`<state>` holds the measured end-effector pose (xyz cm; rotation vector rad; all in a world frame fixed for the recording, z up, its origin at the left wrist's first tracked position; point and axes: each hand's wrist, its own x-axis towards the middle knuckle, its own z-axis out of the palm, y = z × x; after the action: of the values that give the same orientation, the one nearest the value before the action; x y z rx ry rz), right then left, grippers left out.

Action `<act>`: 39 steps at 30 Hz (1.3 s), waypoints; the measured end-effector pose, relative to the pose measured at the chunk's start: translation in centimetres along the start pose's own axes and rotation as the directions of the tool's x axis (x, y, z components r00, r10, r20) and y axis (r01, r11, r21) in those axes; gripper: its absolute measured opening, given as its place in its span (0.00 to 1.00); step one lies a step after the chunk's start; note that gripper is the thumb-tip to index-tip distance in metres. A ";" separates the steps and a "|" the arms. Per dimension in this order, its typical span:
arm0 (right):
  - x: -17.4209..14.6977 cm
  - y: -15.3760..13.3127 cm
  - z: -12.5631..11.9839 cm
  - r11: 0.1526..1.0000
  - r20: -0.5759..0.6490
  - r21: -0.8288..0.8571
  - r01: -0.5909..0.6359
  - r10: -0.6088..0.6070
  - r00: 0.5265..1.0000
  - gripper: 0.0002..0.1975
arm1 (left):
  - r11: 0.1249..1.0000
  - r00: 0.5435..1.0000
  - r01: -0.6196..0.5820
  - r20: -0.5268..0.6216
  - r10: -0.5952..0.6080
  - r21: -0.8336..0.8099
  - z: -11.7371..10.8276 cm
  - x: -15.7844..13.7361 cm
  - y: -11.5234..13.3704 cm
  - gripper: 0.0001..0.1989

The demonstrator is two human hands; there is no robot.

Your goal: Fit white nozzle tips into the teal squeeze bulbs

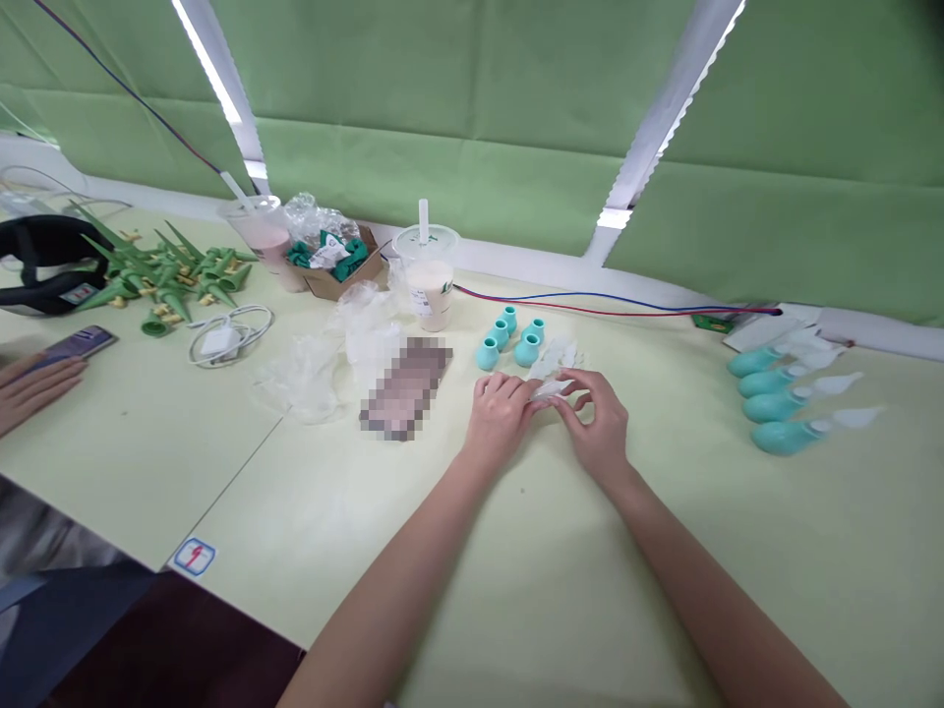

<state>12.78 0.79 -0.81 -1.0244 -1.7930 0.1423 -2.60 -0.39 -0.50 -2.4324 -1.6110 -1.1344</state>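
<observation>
My left hand (502,415) and my right hand (599,425) meet above the table, both closed with fingertips pinched on a small translucent white flame-shaped piece (550,390), partly hidden by the fingers. Just beyond the fingertips lies a small pile of similar white pieces (564,356). Several turquoise bulb-shaped pots (527,349) with open necks stand upright behind my left hand. Far to the right, several turquoise bulbs (786,437) lie on their sides in a row, each with a white flame-shaped piece at its neck.
A lidded drink cup (430,285), a blurred-out rectangular object (405,388) and crumpled plastic bags (306,379) are left of my hands. Further left are a cardboard box (335,283), green cone-shaped pieces (166,275), a charger (219,341) and another person's hand (40,391) on a phone (78,344).
</observation>
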 end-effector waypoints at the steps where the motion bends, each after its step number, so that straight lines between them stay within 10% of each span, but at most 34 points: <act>1: -0.1 0.1 0.0 0.999 -0.031 -0.003 0.036 -0.036 0.999 0.14 | 0.999 1.000 0.011 0.015 -0.011 -0.045 -0.1 0.1 0.0 0.16; 9: -0.6 0.2 0.3 0.955 -0.054 -0.131 0.265 -0.273 0.960 0.07 | 0.732 0.946 0.319 0.160 -0.281 -0.602 -0.4 0.3 0.4 0.17; 14: -0.9 0.1 0.0 0.927 -0.035 -0.251 0.280 -0.298 0.954 0.09 | 0.562 0.938 0.343 0.242 -0.248 -0.753 -0.8 -0.2 0.9 0.20; 39: -1.5 -1.6 -2.1 0.881 0.200 -0.394 0.262 -0.195 0.960 0.08 | 0.722 0.892 0.407 0.413 -0.183 -0.560 0.5 -0.7 0.8 0.27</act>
<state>13.73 -1.99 -0.09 -1.1067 -2.1286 -0.3343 -1.85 -1.16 -0.98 -2.9790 -2.0522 -1.6241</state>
